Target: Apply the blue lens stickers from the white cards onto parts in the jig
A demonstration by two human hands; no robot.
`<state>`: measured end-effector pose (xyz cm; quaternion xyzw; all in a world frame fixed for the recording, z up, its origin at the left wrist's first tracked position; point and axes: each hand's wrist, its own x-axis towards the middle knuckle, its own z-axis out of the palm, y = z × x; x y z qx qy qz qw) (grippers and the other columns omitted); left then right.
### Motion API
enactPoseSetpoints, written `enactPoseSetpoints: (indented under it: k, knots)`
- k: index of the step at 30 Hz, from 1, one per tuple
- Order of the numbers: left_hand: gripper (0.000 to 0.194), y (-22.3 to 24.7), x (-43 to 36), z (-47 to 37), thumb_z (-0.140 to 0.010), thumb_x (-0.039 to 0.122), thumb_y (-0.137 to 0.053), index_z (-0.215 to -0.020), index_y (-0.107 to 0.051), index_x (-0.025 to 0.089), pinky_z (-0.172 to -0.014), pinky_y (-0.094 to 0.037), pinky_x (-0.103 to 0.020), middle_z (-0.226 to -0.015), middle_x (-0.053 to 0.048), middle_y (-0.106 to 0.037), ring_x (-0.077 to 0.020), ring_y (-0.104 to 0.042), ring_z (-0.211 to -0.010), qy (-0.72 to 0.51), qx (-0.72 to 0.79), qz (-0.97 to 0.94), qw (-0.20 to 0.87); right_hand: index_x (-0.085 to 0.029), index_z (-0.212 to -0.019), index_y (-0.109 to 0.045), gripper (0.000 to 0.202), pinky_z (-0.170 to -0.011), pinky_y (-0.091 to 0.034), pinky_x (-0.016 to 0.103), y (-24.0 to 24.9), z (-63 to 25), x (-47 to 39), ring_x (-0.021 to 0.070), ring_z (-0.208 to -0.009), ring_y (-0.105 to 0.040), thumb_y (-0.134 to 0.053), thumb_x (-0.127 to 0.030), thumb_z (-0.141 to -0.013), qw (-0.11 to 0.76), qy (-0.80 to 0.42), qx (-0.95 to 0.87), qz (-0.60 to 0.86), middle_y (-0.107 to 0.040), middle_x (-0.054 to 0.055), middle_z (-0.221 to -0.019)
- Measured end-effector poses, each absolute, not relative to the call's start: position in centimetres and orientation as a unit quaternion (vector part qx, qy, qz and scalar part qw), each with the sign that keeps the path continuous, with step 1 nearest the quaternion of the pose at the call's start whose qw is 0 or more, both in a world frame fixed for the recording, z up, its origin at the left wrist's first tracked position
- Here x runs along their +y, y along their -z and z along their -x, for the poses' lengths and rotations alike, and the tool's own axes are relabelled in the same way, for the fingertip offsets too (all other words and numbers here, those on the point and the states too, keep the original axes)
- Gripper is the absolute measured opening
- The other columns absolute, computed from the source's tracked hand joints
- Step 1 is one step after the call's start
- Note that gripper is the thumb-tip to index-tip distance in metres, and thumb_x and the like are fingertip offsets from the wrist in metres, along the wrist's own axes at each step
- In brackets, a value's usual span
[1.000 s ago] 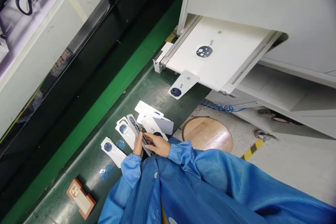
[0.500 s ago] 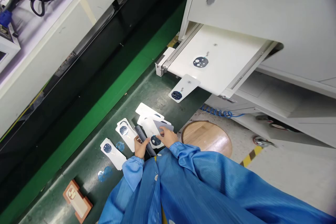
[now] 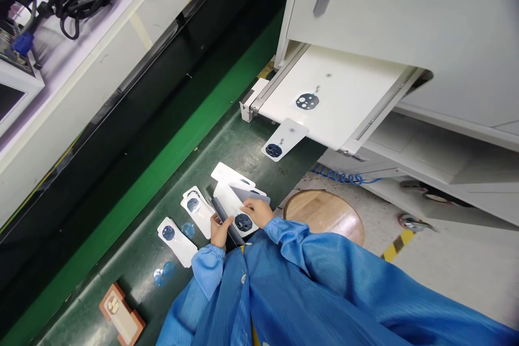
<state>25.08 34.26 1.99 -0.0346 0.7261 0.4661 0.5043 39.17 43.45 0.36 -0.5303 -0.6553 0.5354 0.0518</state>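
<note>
My left hand [image 3: 219,231] is closed on a long dark grey phone-sized panel [image 3: 224,217], which stands tilted close to my body. Just right of it, my right hand [image 3: 259,212] has its fingers pinched over a white phone back sheet [image 3: 244,222] with a dark round camera patch. What those fingertips hold, if anything, is too small to tell. A flat grey piece [image 3: 248,193] shows behind the right hand, over more white sheets [image 3: 222,172]. To the left lie two further stacks, a nearer one [image 3: 201,220] and an outer one [image 3: 181,245].
Blue clear film discs [image 3: 164,273] and an orange-brown fixture [image 3: 122,314] lie on the green bench [image 3: 141,243]. A white conveyor [image 3: 344,81] leaves the cabinet [image 3: 377,11]; a sheet [image 3: 285,140] overhangs its end. A wooden stool [image 3: 324,215] stands at the right.
My right fingers have drawn together and moved slightly left over the white sheet. My left hand keeps hold of the dark grey panel. The whole view has shifted a little.
</note>
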Motion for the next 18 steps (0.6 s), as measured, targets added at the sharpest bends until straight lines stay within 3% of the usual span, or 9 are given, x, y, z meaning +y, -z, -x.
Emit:
enactPoseSetpoints:
  k: [5,11,15,18]
  knots:
    - [0.050,-3.3,34.1,-23.1,-0.069,0.030,-0.074,-0.112,-0.052,0.018,-0.076,-0.057,-0.038,-0.105,-0.010,-0.068,-0.0241,-0.069,-0.086,-0.484,0.660,0.048,0.572,-0.020,-0.096,-0.066,0.025,-0.079,-0.054,0.028,-2.5,-42.0,45.6,0.0165,-0.081,-0.068,-0.051,-0.013,-0.077,0.125,-0.544,-0.679,0.476,-0.073,0.001,-0.089]
    - [0.059,-5.0,34.2,-21.3,-0.064,0.034,-0.068,-0.118,-0.055,0.013,-0.081,-0.056,-0.044,-0.104,-0.013,-0.069,-0.0323,-0.069,-0.095,-0.470,0.590,0.052,0.655,-0.022,-0.059,-0.059,0.023,-0.103,-0.039,0.044,-5.9,-41.3,46.8,0.0229,-0.090,-0.058,-0.049,-0.006,-0.070,0.175,-0.485,-0.765,0.385,-0.065,0.003,-0.071]
    - [0.053,-4.8,34.4,-21.7,-0.064,0.033,-0.068,-0.111,-0.059,0.011,-0.086,-0.055,-0.049,-0.105,-0.018,-0.070,-0.0367,-0.067,-0.103,-0.426,0.589,0.069,0.683,-0.024,-0.059,-0.057,0.021,-0.091,-0.047,0.035,-5.7,-36.9,45.1,0.0222,-0.092,-0.056,-0.056,-0.008,-0.072,0.184,-0.476,-0.788,0.344,-0.063,0.001,-0.072]
    - [0.051,-4.0,34.6,-22.0,-0.066,0.032,-0.068,-0.113,-0.059,0.013,-0.083,-0.055,-0.045,-0.109,-0.017,-0.070,-0.0350,-0.067,-0.105,-0.414,0.607,0.075,0.674,-0.024,-0.069,-0.062,0.026,-0.093,-0.047,0.034,-3.7,-36.3,44.8,0.0215,-0.098,-0.055,-0.046,-0.006,-0.080,0.193,-0.442,-0.758,0.440,-0.066,0.004,-0.088]
